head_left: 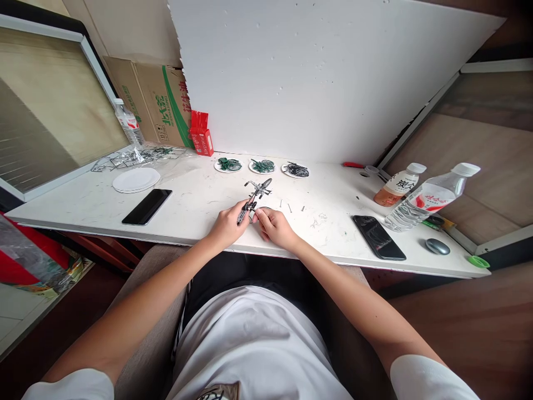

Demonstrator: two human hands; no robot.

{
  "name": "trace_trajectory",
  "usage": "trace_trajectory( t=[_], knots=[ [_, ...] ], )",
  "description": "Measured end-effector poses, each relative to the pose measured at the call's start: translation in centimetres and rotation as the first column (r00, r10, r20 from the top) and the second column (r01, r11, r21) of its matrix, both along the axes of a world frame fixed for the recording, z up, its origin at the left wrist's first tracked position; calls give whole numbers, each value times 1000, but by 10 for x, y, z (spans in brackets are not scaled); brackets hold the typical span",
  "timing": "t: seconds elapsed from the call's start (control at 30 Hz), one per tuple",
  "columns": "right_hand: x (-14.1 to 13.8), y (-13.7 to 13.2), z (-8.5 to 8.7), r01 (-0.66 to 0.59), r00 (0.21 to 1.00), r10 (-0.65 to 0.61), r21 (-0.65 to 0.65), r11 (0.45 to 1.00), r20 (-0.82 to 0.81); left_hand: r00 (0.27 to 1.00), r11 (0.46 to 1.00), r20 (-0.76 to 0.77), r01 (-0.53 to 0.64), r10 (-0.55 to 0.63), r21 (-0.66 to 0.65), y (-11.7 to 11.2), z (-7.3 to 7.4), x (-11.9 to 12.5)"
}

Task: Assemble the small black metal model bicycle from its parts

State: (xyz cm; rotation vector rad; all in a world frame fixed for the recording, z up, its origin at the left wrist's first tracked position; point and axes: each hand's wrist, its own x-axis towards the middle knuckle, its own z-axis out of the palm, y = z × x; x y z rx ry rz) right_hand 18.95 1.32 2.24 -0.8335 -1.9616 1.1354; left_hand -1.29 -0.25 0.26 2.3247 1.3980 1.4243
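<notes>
A small black and grey model bicycle is held just above the table's front part, its handlebar and one wheel pointing away from me. My left hand is closed around its near end, on the left side. My right hand has thumb and forefinger pinched together close against the bicycle's near right side. What lies between those fingertips is too small and covered to make out. Beyond the bicycle stand three small white plates: one with green parts, another with green parts, and one with black parts.
Left on the white table are a phone, stacked white plates, part frames and a water bottle. A red box stands behind. To the right: another phone, two bottles, a mouse.
</notes>
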Motion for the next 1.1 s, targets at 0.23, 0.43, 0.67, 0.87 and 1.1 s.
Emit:
trace_trajectory(
  t=[0.23,0.43,0.67,0.87,1.1],
  knots=[
    [-1,3,-4,-81,993,72,-106,991,-88,999,999,-28,-19,21,42,1,-3,1],
    [-4,3,-3,78,997,-79,130,988,-4,995,998,90,35,-31,-52,-2,5,4],
    [-5,-7,3,165,973,-210,346,924,98,998,1000,57,14,-13,-7,-6,13,5],
    [0,-10,13,175,932,-311,519,836,186,1000,994,-4,-11,12,110,-15,29,8],
    [4,-23,41,116,982,-163,381,917,92,1000,978,-7,7,-5,210,-27,46,10]
  ],
)
